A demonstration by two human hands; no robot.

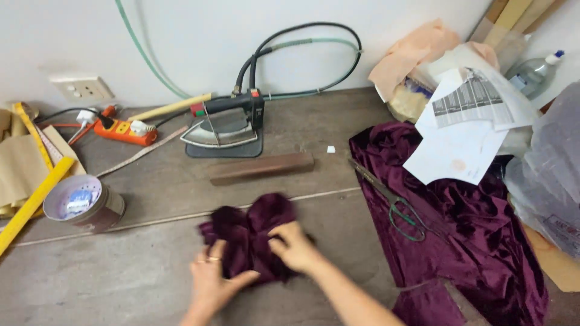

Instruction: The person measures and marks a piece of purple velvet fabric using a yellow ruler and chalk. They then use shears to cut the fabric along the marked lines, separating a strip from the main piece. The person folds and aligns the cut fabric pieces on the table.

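A small piece of dark purple velvet (251, 226) lies crumpled on the grey worktable (121, 265) near the front edge. My left hand (212, 279), with rings on it, presses on the piece's lower left side, thumb spread out to the right. My right hand (294, 244) pinches the cloth near its middle, fingers curled into the folds. Both hands touch the same piece.
A steam iron (222, 128) rests on its pad at the back, hoses looping behind it. A wooden block (261, 168) lies in front of it. Scissors (393, 202) sit on a large purple velvet length (477, 241) at right, under papers (462, 142). A tin (81, 202) and yellow ruler (33, 202) are at left.
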